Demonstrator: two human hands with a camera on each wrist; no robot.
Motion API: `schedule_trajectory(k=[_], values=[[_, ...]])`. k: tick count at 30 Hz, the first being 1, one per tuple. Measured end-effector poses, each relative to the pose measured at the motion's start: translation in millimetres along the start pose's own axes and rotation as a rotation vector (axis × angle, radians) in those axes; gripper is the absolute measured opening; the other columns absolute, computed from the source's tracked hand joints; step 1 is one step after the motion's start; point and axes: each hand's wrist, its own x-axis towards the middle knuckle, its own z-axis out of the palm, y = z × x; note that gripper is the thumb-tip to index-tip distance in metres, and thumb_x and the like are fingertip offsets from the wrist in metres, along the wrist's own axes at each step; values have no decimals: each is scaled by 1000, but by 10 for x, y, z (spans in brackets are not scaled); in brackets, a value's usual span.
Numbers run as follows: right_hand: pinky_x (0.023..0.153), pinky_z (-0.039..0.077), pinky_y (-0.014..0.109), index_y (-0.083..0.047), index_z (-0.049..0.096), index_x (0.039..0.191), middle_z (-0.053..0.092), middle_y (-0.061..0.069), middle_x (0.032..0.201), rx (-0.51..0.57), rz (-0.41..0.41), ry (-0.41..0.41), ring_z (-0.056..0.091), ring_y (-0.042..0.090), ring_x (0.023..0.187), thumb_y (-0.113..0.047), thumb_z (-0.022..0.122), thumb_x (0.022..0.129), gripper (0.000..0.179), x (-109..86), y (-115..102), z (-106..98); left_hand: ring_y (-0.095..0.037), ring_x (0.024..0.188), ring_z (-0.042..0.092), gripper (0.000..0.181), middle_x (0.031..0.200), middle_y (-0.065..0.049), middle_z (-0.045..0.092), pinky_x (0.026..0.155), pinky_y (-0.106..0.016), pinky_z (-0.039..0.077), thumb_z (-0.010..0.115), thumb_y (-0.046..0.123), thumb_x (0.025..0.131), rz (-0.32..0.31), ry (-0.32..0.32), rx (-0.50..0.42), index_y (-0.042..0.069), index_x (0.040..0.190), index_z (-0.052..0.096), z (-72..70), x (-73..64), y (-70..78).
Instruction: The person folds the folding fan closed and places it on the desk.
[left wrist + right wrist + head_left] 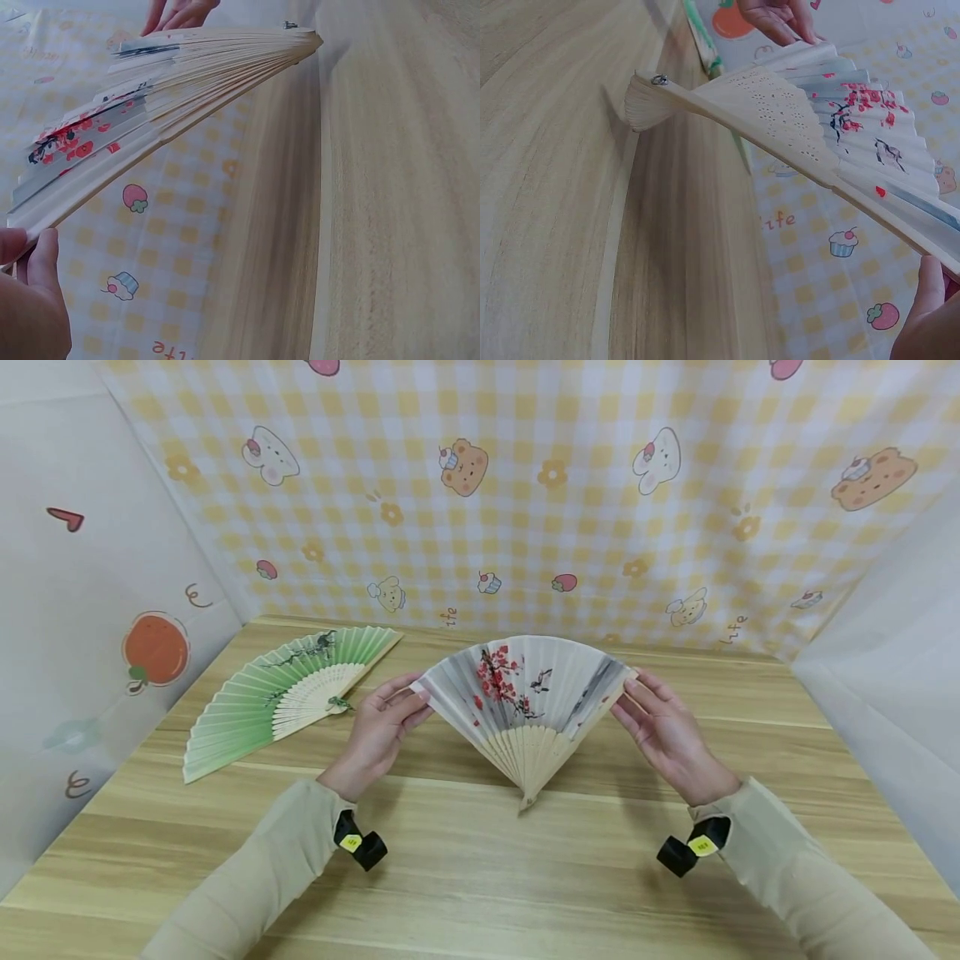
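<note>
A white and grey folding fan (540,685), painted with red blossoms and a dark bird, is spread wide between both hands, its pivot end pointing toward the person. My left hand (381,727) pinches the outer left corner between thumb and fingers. At the opposite corner, my right hand (667,735) holds the end rib the same way. In the left wrist view the pleats of the fan (150,112) show edge-on, raised over the table. Pierced wooden ribs of the fan (772,120) and its metal pivot appear in the right wrist view.
On the left of the wooden table (525,885) lies a second, green folding fan (247,702), spread out, with a small green tassel (340,702) at its pivot. A yellow checked cloth (510,527) hangs behind the table, with white cloth (75,610) on the left side.
</note>
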Motion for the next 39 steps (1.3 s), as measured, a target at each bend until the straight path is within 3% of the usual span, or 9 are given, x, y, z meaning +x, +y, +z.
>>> schedule_trajectory(k=[13,20,27,39], values=[[76,51,24,-9,50,105,58,4,98,-54,18,-1,59,15,83,-2,55,86,21,-15,2,76,-14,86,61,25,94,-3,63,79,-24,49,49,-8,86,2,-6,-1,6,105,56,42,-2,12],[74,51,23,-8,51,103,57,5,98,-82,30,-38,59,15,82,-2,54,87,18,-34,14,113,-14,85,61,25,94,-5,62,79,-24,49,50,-7,86,4,-12,-7,10,101,59,84,4,27],[75,51,24,-7,56,99,59,6,95,-104,35,-77,59,16,83,-1,51,88,14,-44,43,153,-14,83,61,26,92,-3,63,78,-24,50,50,-7,86,6,-24,-6,6,107,56,141,0,41],[75,51,23,-8,57,101,59,5,96,-126,44,-60,58,14,83,-2,53,87,16,-60,60,168,-13,81,61,27,89,-4,62,76,-23,50,48,-8,86,3,-57,-15,13,98,62,206,-9,38]])
